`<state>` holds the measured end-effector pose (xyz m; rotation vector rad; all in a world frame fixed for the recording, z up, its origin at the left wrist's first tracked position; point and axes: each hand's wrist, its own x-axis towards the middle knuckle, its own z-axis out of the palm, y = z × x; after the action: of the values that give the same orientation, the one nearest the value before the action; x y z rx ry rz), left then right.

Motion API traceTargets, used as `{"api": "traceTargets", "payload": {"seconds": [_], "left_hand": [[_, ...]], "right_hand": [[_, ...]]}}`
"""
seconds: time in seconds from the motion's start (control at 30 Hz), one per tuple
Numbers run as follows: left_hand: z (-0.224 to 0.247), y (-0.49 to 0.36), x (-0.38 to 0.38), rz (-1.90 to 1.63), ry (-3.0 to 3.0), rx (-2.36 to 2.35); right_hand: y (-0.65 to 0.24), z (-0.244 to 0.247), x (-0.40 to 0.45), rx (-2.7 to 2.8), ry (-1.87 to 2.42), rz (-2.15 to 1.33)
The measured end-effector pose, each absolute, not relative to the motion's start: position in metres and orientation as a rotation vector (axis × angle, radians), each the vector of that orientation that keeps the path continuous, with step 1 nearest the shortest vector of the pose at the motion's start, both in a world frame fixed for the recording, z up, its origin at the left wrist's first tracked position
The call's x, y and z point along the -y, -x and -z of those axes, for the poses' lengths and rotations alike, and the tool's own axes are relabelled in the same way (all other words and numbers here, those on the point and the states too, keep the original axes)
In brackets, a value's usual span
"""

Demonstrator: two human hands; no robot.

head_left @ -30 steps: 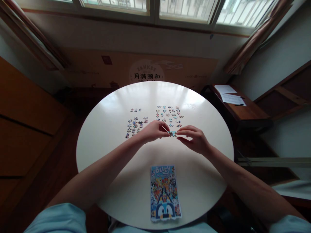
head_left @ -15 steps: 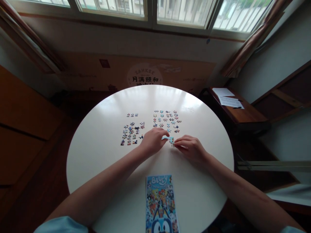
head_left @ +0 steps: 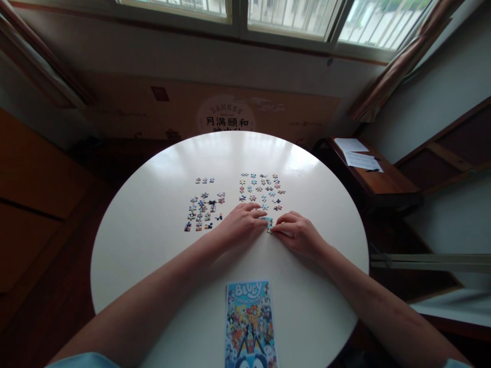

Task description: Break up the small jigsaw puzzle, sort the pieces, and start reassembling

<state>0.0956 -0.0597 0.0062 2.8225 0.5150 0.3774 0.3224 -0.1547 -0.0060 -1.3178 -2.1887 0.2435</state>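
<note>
A small joined patch of jigsaw pieces (head_left: 269, 223) lies on the white round table, partly hidden under my fingers. My left hand (head_left: 247, 221) rests over the patch's left side, fingers stretched out and pressing down on it. From the right, my right hand (head_left: 297, 232) pinches a jigsaw piece (head_left: 269, 231) at the patch's lower right edge with thumb and fingertips. Just beyond my hands, loose jigsaw pieces (head_left: 264, 198) are spread in rough rows. Left of my left hand is another group of loose pieces (head_left: 201, 206), with a short row of 3 pieces (head_left: 205, 180) farther back.
A Bluey picture sheet (head_left: 251, 322) lies near the table's front, between my forearms. The round table (head_left: 153, 260) has a curved edge. On the right stands a wooden side table (head_left: 383, 184) bearing papers (head_left: 362, 161). Windows and a printed panel (head_left: 126, 112) are behind.
My left hand's fingers have straightened and spread farther over the joined patch, covering more of it. My right hand stays pinched at its right edge. The camera view has shifted slightly.
</note>
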Motion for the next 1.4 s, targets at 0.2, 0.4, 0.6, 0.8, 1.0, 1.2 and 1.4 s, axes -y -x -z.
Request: {"api": "traceTargets", "payload": {"seconds": [0.2,0.4,0.6,0.8,1.0,1.2,1.4], "left_hand": [[-0.007,-0.097,0.061,-0.366,-2.799,-0.494],[-0.004,-0.101,0.065,-0.36,-2.755,-0.514],[-0.003,-0.102,0.065,-0.429,-2.833,-0.44],[-0.004,-0.103,0.066,-0.465,-2.934,-0.442],[-0.005,-0.103,0.066,-0.489,-2.937,-0.384],[-0.004,-0.106,0.071,-0.462,-2.934,-0.315],[-0.001,-0.109,0.07,-0.5,-2.925,-0.282]], "right_hand": [[-0.324,0.008,0.156,2.171,1.329,-0.237],[-0.328,0.014,0.156,1.899,1.335,-0.351],[-0.33,0.016,0.155,1.939,1.389,-0.311],[-0.33,0.015,0.156,1.96,1.403,-0.274],[-0.332,0.017,0.157,1.971,1.41,-0.267],[-0.333,0.016,0.157,1.953,1.419,-0.261],[-0.332,0.015,0.157,1.935,1.432,-0.287]]}}
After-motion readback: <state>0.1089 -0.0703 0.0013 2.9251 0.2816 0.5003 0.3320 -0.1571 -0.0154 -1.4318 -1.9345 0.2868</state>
